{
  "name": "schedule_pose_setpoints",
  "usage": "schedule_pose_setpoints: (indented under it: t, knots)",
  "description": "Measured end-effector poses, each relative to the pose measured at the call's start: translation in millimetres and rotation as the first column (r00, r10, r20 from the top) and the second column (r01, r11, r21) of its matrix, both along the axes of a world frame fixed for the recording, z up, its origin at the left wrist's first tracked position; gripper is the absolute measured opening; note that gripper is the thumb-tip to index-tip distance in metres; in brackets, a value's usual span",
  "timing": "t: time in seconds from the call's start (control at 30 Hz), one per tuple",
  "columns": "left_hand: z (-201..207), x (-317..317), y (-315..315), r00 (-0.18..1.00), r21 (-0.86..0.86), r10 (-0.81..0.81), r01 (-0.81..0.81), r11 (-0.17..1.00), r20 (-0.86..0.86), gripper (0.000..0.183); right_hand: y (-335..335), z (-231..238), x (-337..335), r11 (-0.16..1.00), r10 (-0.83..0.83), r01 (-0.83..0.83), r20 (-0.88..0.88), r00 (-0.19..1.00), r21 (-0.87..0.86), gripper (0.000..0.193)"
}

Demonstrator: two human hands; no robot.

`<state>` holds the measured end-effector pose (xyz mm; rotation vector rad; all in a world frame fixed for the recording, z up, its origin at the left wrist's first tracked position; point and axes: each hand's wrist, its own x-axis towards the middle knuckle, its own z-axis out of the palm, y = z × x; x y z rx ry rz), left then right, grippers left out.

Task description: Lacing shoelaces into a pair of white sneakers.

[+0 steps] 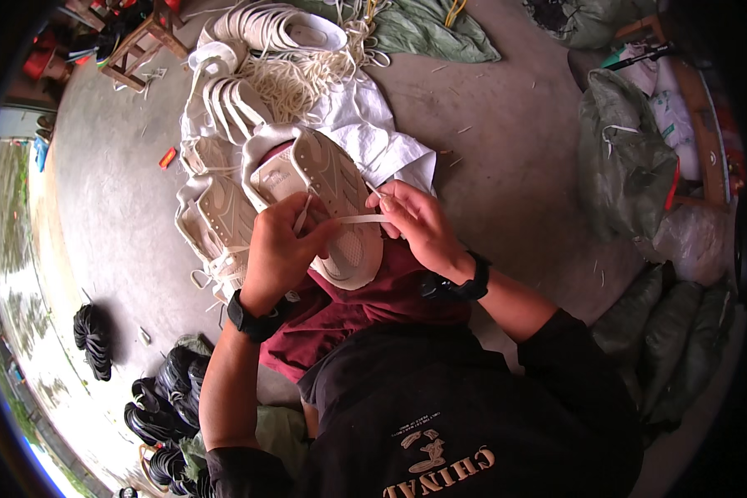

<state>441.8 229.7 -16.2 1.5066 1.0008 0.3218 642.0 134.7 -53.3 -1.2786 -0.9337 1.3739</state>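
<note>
Hands: our left hand (286, 241) and right hand (421, 228) each pinch the white lace (363, 219), apparently to hold its span between them straight.
Shoe (342, 184): beneath our hands, toe toward us, resting over maroon trousers (411, 286), likely so both sides are reachable.
Loose laces (307, 90): heaped beyond our hands, seemingly within easy reach.

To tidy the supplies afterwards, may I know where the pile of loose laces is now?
The pile of loose laces lies at the upper middle of the head view, beyond the beige shoe on the person's lap, beside the white sheet.
</note>
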Motion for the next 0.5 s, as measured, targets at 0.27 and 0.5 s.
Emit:
schedule_pose_setpoints:
  t: [0.27,0.5]
  knots:
    - [4,0,-1,1.0,0.009,0.0,0.0,1.0,-0.011,0.014,-2,0,9,0.999,-0.037,0.037,0.014,0.999,0.022,0.025]
    - [6,1,-2,1.0,0.003,0.005,-0.005,1.0,0.017,0.014,-7,-16,19,0.987,-0.136,0.094,0.369,0.919,0.129,0.019]
